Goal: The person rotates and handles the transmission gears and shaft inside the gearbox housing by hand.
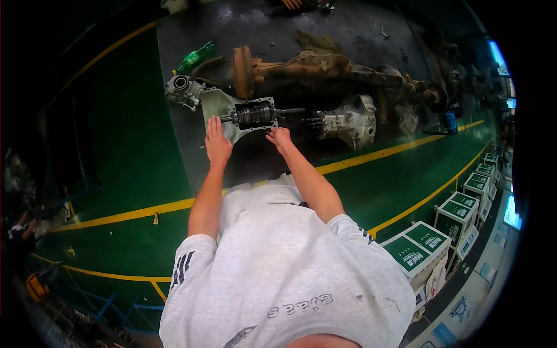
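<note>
An open gearbox housing (210, 104) of pale metal lies on the dark mat in front of me. Inside its cavity a dark gear shaft assembly (253, 114) shows, with a thin shaft end sticking out to the right. My left hand (218, 142) lies flat on the wide bell end, fingers stretched out together. At the housing's near right corner my right hand (279, 139) has its fingers curled against the rim; part of that grip is hidden.
Behind the housing stretches a long rusty axle (313, 68). A second metal casing (350, 123) stands to the right, a smaller casting (184, 90) to the left. A green bottle (196, 57) lies at the far left. White-and-green boxes (419, 249) line the right side.
</note>
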Tool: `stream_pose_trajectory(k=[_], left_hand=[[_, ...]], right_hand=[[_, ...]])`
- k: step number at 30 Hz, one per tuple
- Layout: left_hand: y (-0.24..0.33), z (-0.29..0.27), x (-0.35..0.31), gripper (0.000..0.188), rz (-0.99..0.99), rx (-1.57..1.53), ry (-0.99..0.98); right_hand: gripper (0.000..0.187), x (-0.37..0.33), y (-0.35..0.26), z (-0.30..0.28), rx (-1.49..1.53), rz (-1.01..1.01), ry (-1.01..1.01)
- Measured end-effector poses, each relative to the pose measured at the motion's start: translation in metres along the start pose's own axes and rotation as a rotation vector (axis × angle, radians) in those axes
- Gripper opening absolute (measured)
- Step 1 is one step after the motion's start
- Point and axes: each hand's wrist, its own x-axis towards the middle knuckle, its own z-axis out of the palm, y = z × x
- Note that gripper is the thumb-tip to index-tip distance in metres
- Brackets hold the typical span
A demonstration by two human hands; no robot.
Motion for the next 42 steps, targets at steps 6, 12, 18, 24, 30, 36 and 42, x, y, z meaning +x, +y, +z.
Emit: stream_pose_trajectory(k=[6, 12, 18, 24, 30, 36, 42], left_hand=[[-0.006, 0.0, 0.0, 0.077, 0.06, 0.034, 0.055], [0.0, 0.0, -0.001, 0.077, 0.017, 0.029, 0.039], [-0.006, 0.004, 0.0, 0.076, 0.057, 0.013, 0.064], [-0.004, 0.004, -0.002, 0.076, 0.066, 0.036, 0.065], [-0.005, 0.004, -0.001, 0.076, 0.056, 0.069, 0.06], [-0.003, 0.003, -0.003, 0.078, 0.042, 0.056, 0.065], [-0.003, 0.002, -0.002, 0.078, 0.03, 0.056, 0.038]], right_hand=[[0.037, -0.021, -0.017, 0.005, -0.173, 0.013, -0.037], [0.074, -0.036, -0.035, 0.009, -1.069, -0.166, 0.159], [0.085, -0.073, -0.033, 0.021, -1.33, -0.567, 0.191], [0.088, -0.065, -0.038, 0.024, -1.486, -0.978, -0.039], [0.087, -0.059, -0.04, 0.03, -1.574, -0.841, -0.02], [0.08, -0.04, -0.049, 0.037, -1.584, -0.87, -0.039], [0.084, -0.022, -0.063, 0.047, -1.656, -0.734, -0.048]])
